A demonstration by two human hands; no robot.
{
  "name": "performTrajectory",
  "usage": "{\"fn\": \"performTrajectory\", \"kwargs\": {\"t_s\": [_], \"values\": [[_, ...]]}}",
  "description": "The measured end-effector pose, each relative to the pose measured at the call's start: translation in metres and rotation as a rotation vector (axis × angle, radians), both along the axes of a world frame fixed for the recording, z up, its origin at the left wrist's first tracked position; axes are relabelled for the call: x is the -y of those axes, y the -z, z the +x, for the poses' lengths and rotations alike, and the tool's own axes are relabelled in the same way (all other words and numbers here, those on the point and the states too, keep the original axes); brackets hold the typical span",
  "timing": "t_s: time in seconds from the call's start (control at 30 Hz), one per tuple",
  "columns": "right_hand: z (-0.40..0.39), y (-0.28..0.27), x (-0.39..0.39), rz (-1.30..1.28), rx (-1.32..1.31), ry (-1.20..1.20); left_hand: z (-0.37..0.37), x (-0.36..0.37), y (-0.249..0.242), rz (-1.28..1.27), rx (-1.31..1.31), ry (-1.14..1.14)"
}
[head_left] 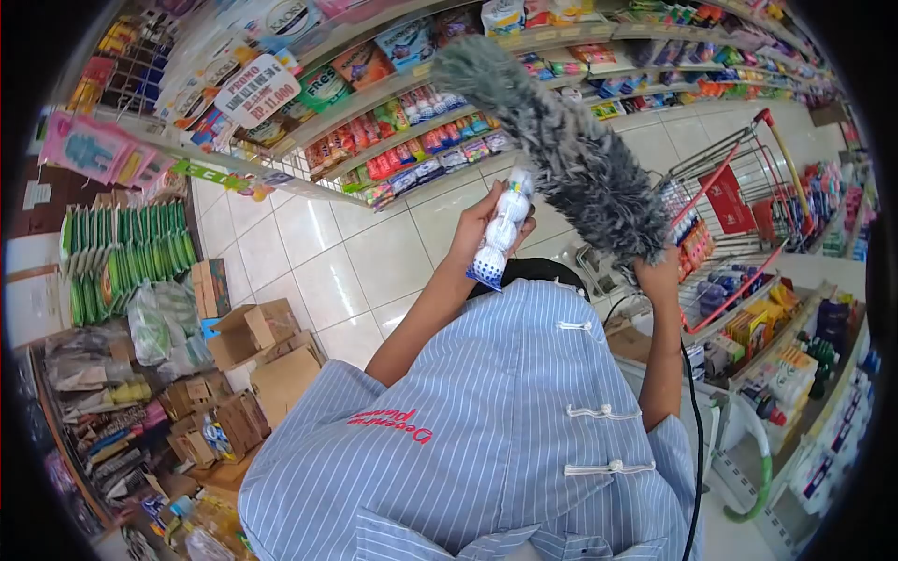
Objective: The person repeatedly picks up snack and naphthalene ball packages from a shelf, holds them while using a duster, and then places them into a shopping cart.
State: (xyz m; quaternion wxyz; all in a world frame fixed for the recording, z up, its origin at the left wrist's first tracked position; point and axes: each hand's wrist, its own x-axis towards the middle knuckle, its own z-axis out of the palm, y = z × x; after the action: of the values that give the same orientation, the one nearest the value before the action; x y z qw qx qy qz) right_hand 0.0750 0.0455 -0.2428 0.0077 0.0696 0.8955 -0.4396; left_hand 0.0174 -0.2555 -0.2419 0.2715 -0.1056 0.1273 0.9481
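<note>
My left hand (479,226) is closed round a slim clear pack of white balls (503,227), a blue dotted pattern at its lower end. The pack stands nearly upright in front of my chest, tilted a little. My right hand (658,273) grips the lower end of a grey fluffy duster (571,140). From there the duster slants up and to the left, its tip overlapping the shelves in this view. Its handle is hidden by the fluff and my fingers.
Shelves of coloured packets (402,150) curve along the far side. A shopping cart (730,206) with red trim stands at right, beside a shelf of goods (776,365). Open cardboard boxes (251,332) and green packets (126,248) are at left. A black cable (694,421) hangs by my right arm.
</note>
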Motion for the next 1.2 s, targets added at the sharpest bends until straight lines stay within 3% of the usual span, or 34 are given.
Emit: {"fn": "performTrajectory", "kwargs": {"t_s": [0.03,0.1,0.13,0.23,0.27,0.37,0.43,0.47,0.57,0.63,0.77,0.9,1.1,1.2], "values": [[0.004,-0.001,0.0,0.09,-0.071,-0.077,0.0,0.002,-0.007,-0.057,-0.027,0.011],[0.012,-0.002,-0.005,0.277,-0.213,-0.22,0.006,-0.003,-0.024,-0.29,0.184,-0.134],[0.013,-0.023,0.012,0.185,-0.233,-0.268,0.004,0.009,-0.017,-0.352,0.066,-0.011],[0.024,-0.017,0.008,0.308,-0.11,-0.45,0.007,0.01,-0.007,-0.191,0.228,-0.015],[0.033,0.025,-0.016,0.287,-0.041,-0.296,0.005,0.01,-0.007,-0.155,0.265,0.005],[0.018,0.014,-0.011,0.308,0.064,-0.122,0.005,0.01,0.001,-0.085,0.312,0.031],[0.003,0.0,-0.006,0.306,-0.023,-0.083,0.009,0.006,0.022,-0.085,0.253,-0.009],[-0.005,-0.019,0.002,0.272,-0.017,-0.043,0.01,0.001,0.002,-0.109,0.242,0.019],[-0.013,-0.042,-0.003,0.157,0.0,0.068,0.008,0.003,0.008,0.138,-0.065,0.098],[-0.012,-0.039,-0.018,0.083,-0.058,0.146,0.007,0.003,0.008,0.047,-0.119,0.029],[-0.008,-0.026,-0.042,0.224,-0.255,0.34,0.002,0.019,0.009,-0.086,-0.113,-0.072],[0.002,0.02,-0.079,0.075,-0.319,0.532,0.001,0.043,0.015,-0.267,0.004,-0.152],[0.023,0.068,-0.089,-0.143,-0.289,0.942,-0.015,0.074,0.083,-0.576,0.164,-0.16],[0.025,0.125,-0.12,-0.248,-0.364,1.022,-0.031,0.094,0.137,-0.66,0.197,-0.197]]}}
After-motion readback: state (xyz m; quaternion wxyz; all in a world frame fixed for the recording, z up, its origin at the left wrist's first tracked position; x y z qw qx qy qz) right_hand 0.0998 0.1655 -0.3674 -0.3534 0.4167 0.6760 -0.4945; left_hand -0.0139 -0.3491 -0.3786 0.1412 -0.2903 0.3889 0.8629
